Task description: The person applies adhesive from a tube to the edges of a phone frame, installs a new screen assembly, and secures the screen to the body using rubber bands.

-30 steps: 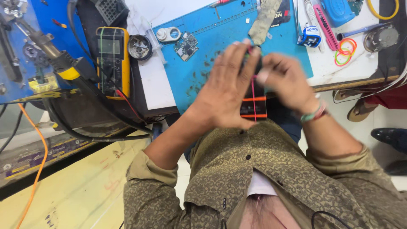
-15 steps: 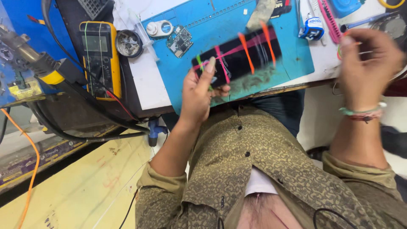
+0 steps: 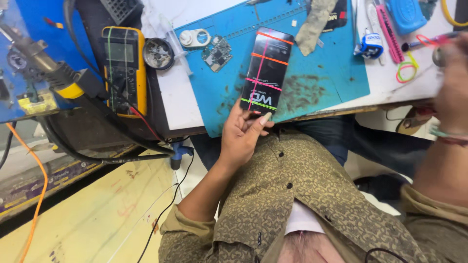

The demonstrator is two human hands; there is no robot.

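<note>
A view from above onto a cluttered repair bench and the lap of a seated person in a patterned olive shirt. A blue work mat (image 3: 321,73), stained with dark marks, covers the middle of a white bench top (image 3: 170,92); the mat's near edge hangs just over the bench's front edge.

The left hand (image 3: 241,134) pinches the bottom end of a black phone (image 3: 267,70) between thumb and fingers. The phone lies face up on the mat, bound across by several coloured rubber bands and one running lengthwise. Its lower end reaches the mat's near edge.

The right hand (image 3: 451,80) is raised at the far right, blurred; whether it grips anything cannot be told. Loose rubber bands (image 3: 407,70) lie on the bench just beside it.

Left of the phone, on the mat, sit a small circuit board (image 3: 217,52) and a white magnifier (image 3: 194,37). Off the mat stand a round dark tin (image 3: 158,52) and a yellow multimeter (image 3: 123,68). A grey cloth (image 3: 314,24) lies beyond the phone, and a pink-handled tool (image 3: 389,31) to the right.

The mat is bare to the right of the phone. Below the bench's left side, black cables (image 3: 122,146) trail over a pale yellow floor (image 3: 87,214).
</note>
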